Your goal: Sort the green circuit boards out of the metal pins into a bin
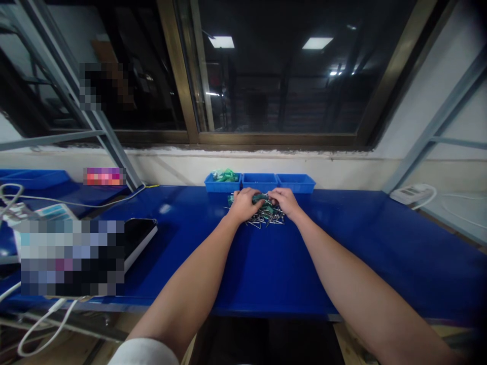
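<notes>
A pile of thin metal screwdriver shafts [265, 219] lies on the blue table, with green pieces among them. My left hand [243, 204] is over the pile's left side, its fingers closed round a green screwdriver handle [260, 196]. From the right, my right hand [286, 202] comes close to it, thumb and fingers pinched together at what looks like a metal shaft. The fingers partly cover both pieces, so I cannot tell whether shaft and handle are joined.
Behind the pile stand three blue bins: the left bin [213, 187] holds green pieces in clear plastic, beside a middle bin [261, 186] and a right bin [296, 188]. A dark-topped device [140, 230] lies left. A white power strip [413, 193] sits far right.
</notes>
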The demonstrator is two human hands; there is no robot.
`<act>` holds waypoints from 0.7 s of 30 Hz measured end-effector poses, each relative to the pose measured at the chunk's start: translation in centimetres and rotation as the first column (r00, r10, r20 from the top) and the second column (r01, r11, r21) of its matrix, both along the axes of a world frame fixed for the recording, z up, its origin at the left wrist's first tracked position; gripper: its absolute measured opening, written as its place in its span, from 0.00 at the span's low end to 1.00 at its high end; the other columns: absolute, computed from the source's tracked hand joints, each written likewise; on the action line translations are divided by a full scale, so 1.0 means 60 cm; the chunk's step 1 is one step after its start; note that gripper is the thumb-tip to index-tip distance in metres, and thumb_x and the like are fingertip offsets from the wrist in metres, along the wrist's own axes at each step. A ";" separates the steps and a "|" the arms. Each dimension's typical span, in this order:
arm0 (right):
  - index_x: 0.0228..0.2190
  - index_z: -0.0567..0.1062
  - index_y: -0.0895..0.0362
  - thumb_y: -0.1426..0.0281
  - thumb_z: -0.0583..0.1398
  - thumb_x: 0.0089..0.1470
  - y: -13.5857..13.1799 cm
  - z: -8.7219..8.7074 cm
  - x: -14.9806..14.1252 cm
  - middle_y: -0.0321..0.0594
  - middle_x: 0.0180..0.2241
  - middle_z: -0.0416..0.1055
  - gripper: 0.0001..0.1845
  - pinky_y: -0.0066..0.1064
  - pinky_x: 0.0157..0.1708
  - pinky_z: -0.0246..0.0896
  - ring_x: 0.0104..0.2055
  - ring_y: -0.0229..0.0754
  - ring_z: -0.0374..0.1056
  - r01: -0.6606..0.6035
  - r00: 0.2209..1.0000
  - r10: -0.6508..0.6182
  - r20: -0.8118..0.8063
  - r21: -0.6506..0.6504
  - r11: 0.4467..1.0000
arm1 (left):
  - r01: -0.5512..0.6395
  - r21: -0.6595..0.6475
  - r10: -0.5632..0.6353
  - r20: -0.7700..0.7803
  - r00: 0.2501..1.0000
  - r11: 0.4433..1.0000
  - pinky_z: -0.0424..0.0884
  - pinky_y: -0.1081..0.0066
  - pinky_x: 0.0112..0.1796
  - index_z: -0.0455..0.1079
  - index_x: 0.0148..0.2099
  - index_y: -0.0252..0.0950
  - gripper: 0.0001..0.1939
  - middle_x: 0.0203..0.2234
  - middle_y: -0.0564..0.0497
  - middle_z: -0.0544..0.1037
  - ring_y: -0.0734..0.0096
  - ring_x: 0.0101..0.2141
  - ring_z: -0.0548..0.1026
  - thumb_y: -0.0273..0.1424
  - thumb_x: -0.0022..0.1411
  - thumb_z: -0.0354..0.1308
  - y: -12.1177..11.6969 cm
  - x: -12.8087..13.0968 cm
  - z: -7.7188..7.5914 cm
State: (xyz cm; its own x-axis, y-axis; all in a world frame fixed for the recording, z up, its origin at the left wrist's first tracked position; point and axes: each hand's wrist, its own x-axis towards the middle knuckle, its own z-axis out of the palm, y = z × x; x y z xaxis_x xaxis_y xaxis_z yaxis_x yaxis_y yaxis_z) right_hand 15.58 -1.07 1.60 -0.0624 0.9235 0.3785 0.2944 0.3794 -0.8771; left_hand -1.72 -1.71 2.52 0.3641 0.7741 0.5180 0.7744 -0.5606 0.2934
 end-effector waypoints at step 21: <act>0.38 0.75 0.59 0.56 0.47 0.54 0.032 -0.003 0.026 0.42 0.35 0.74 0.25 0.31 0.43 0.57 0.41 0.42 0.67 0.326 0.945 -0.326 0.003 -0.004 0.945 | -0.102 -0.031 0.101 -0.028 0.995 0.994 0.57 0.60 0.47 0.67 0.46 0.40 0.13 0.44 0.47 0.73 0.61 0.48 0.66 0.34 0.60 0.47 0.008 -0.005 -0.006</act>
State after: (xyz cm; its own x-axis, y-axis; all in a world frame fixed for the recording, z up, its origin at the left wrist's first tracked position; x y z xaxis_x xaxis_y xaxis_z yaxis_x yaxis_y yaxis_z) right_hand 17.15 0.83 1.43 0.2413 0.8952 0.3748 0.4038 0.2585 -0.8776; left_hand -2.01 -1.23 2.13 0.2961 0.8238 0.4834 0.8342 -0.4695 0.2892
